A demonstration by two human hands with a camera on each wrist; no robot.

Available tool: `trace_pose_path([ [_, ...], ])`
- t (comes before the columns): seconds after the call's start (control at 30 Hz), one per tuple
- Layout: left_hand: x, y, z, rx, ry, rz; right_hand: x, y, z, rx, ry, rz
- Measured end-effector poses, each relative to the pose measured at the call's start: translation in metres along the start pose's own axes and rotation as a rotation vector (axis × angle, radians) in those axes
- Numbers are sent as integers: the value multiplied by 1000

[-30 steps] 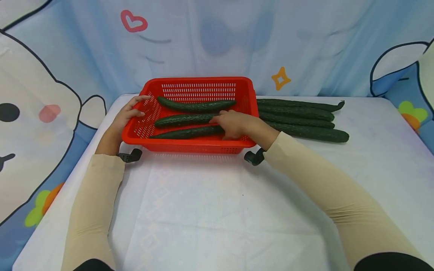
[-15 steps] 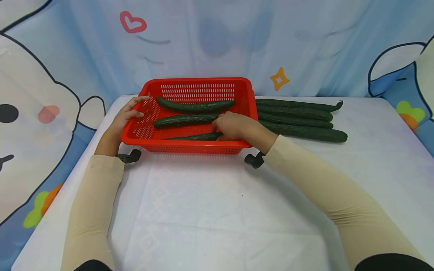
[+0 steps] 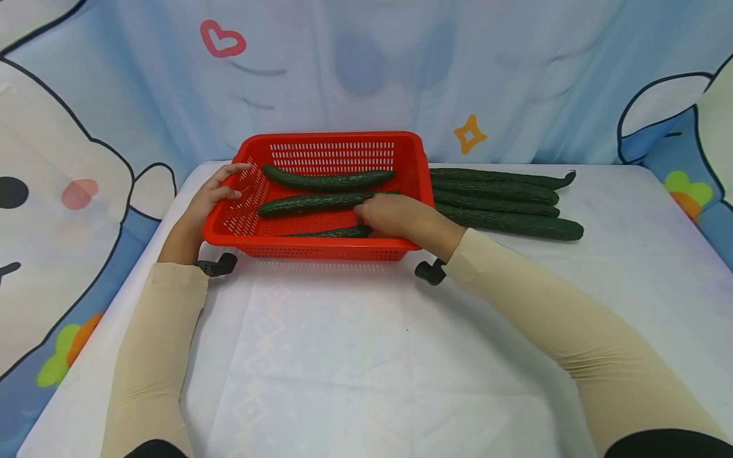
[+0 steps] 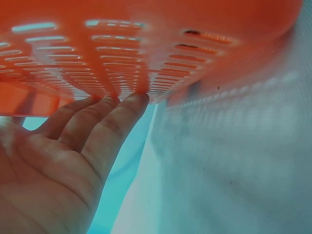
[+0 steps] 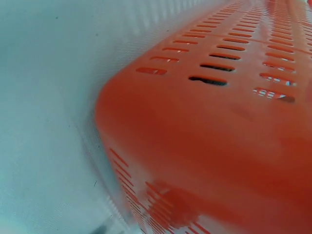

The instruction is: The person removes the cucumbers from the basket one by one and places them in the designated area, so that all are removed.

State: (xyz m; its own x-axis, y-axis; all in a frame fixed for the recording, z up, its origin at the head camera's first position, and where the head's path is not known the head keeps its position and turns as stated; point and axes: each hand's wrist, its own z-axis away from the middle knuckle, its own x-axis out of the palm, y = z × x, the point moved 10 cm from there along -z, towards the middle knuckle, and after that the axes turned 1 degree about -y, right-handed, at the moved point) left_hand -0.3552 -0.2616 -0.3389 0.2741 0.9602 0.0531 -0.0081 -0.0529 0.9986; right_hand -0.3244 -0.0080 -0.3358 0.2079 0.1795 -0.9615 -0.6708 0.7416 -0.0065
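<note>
A red plastic basket (image 3: 321, 245) with slotted walls stands on the table, holding three dark green cucumbers. The back cucumber (image 3: 329, 180) and middle cucumber (image 3: 309, 203) lie lengthwise, while the front cucumber (image 3: 329, 233) lies low along the near wall, partly hidden by it. My left hand (image 3: 209, 198) holds the basket's left rim, thumb over the edge. In the left wrist view its fingers (image 4: 114, 124) lie against the outer slotted wall. Inside the basket my right hand (image 3: 395, 216) grips the front cucumber's right end; the thumb is largely hidden. The right wrist view shows only the basket's outside.
Several more cucumbers (image 3: 504, 203) lie side by side on the white tablecloth (image 3: 343, 356), right of the basket. A blue printed curtain (image 3: 355, 76) hangs behind the table. Black wrist mounts (image 3: 217, 264) stick out under both wrists.
The front cucumber has moved toward the near wall and sunk lower, with my right hand at its end shifting slightly nearer. My left hand has kept its place on the rim.
</note>
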Motion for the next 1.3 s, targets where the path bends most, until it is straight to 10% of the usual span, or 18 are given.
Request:
trace_pose_path([
  [0.53, -4, -3, 1, -9, 29, -13, 0, -5, 0, -46, -11, 36],
  [1.3, -1, -1, 2, -16, 25, -8, -24, -2, 11, -91, 218, -185],
])
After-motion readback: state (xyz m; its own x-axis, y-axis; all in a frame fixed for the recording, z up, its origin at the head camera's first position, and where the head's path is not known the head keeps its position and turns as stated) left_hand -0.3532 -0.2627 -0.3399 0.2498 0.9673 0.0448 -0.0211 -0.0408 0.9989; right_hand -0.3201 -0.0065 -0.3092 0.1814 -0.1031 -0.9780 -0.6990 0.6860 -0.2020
